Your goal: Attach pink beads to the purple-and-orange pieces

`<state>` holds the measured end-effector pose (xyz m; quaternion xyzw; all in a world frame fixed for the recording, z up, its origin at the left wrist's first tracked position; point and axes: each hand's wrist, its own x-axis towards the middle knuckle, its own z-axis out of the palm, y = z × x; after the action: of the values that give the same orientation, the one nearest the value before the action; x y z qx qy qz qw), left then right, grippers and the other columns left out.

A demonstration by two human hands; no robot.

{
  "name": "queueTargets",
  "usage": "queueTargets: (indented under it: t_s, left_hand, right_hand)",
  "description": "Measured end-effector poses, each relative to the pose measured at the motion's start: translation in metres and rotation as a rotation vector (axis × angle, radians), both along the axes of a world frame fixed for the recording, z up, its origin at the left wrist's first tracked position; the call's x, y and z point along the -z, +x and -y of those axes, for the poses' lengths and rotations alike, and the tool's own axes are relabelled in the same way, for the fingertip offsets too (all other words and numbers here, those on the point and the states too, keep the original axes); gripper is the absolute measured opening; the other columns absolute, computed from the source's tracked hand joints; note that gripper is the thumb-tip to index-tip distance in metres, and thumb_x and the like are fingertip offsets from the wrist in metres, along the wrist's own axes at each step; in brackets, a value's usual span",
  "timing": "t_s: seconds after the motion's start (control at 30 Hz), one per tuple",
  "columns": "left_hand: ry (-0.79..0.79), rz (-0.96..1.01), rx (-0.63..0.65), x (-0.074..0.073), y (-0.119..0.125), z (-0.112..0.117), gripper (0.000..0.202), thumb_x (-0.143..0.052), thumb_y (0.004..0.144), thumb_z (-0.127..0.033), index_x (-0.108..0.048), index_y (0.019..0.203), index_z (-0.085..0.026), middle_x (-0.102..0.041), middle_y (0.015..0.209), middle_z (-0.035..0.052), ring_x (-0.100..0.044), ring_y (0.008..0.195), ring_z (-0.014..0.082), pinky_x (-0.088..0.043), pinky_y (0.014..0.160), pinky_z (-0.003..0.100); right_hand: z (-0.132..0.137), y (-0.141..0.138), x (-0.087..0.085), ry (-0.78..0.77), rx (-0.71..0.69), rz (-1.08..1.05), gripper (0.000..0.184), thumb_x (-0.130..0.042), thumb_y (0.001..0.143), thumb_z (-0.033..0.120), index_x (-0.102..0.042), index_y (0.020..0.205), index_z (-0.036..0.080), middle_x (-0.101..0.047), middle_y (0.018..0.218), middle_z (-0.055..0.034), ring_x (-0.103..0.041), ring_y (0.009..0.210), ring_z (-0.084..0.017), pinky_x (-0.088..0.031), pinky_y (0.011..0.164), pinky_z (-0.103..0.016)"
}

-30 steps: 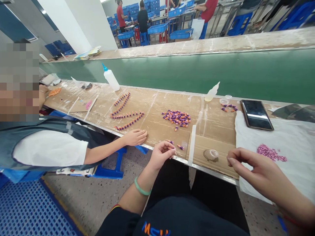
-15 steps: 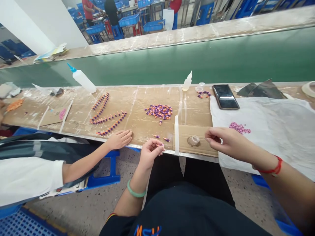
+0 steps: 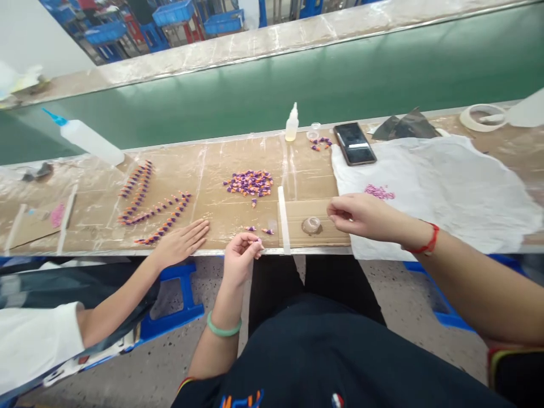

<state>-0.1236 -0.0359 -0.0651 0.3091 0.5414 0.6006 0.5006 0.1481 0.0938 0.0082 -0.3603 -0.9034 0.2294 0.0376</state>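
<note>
My left hand (image 3: 240, 256), with a green bangle on its wrist, pinches a small purple-tipped piece (image 3: 258, 242) between thumb and fingertips at the table's front edge. Just beyond it lie two loose purple-and-orange cone-shaped pieces (image 3: 267, 231). A pile of similar pieces (image 3: 255, 182) is farther back. My right hand (image 3: 361, 214), wearing a red cord bracelet, hovers with fingertips pinched together. Whatever they hold is too small to make out. Close to its left is a small clear round dish (image 3: 311, 225) on a cardboard sheet (image 3: 293, 209). Tiny pink bits (image 3: 379, 192) lie on white cloth behind it.
A co-worker's hand (image 3: 181, 243) rests flat at left, near zigzag rows of cone pieces (image 3: 155, 218). At the back are a large white bottle (image 3: 91, 141), a small dropper bottle (image 3: 292, 123) and a phone (image 3: 355, 144). A tape roll (image 3: 483, 117) lies at right on the table.
The view has shifted, so the table's contents appear farther left. My left hand still pinches the small piece, and my right hand stays pinched beside the dish.
</note>
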Motion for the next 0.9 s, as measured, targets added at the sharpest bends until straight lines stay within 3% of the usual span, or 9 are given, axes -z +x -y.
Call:
queueTargets:
  t_s: [0.33,0.6,0.9]
  left_hand:
    - [0.067,-0.024,-0.017,0.004,0.0,-0.003,0.027,-0.089,0.062,-0.034,-0.072,0.074,-0.017,-0.069,0.059,0.0001,-0.059,0.049,0.0092,-0.049,0.048,0.018]
    - [0.043,-0.036,-0.016,-0.003,0.001,-0.005,0.025,-0.089,0.061,-0.031,-0.071,0.072,-0.017,-0.069,0.058,-0.0001,-0.059,0.049,0.0095,-0.049,0.047,0.019]
    - [0.054,-0.021,0.012,0.002,-0.001,-0.003,0.022,-0.086,0.065,-0.03,-0.071,0.075,-0.017,-0.068,0.059,0.0,-0.06,0.05,0.0095,-0.05,0.05,0.019]
  right_hand:
    - [-0.006,-0.01,-0.004,-0.004,-0.074,0.101,0.009,-0.047,0.079,0.022,-0.042,0.072,0.02,-0.051,0.068,-0.0015,-0.042,0.063,-0.014,-0.028,0.061,-0.026]
    - [-0.015,-0.026,-0.007,0.023,-0.203,0.285,0.015,-0.047,0.085,0.021,-0.042,0.071,0.02,-0.043,0.063,0.0005,-0.032,0.056,-0.012,-0.023,0.056,-0.027]
    - [-0.02,-0.039,-0.015,0.059,-0.294,0.441,0.02,-0.05,0.084,0.021,-0.041,0.066,0.021,-0.044,0.06,-0.0003,-0.027,0.053,-0.012,-0.022,0.054,-0.028]
